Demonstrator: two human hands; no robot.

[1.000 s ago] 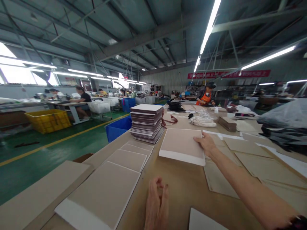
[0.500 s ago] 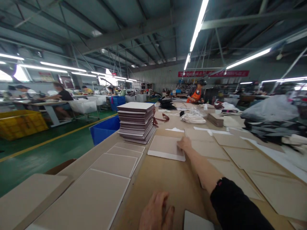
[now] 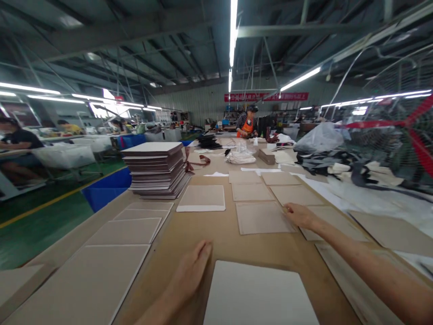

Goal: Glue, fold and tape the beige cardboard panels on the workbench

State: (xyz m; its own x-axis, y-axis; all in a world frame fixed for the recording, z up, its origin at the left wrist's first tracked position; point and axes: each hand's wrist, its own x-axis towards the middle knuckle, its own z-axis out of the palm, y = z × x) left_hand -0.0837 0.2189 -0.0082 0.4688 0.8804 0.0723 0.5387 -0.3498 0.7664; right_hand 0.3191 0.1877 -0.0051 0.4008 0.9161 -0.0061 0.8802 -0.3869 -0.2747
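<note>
Evidently left hand (image 3: pixel 193 266) empty, loosely open; right hand (image 3: pixel 300 216) at beige panel (image 3: pixel 260 218), grip unclear.

Your left hand (image 3: pixel 196 258): low, left of centre, fingers bent and held close together | your left forearm (image 3: pixel 160 304): angled up from the bottom edge, bare | your right hand (image 3: pixel 299 215): farther forward, fingertips pointed left | your right forearm (image 3: pixel 365 264): bare, stretched in from the lower right

The right hand (image 3: pixel 299 215) has left the white-edged board (image 3: pixel 201 197) for a beige sheet (image 3: pixel 262 218).
</note>
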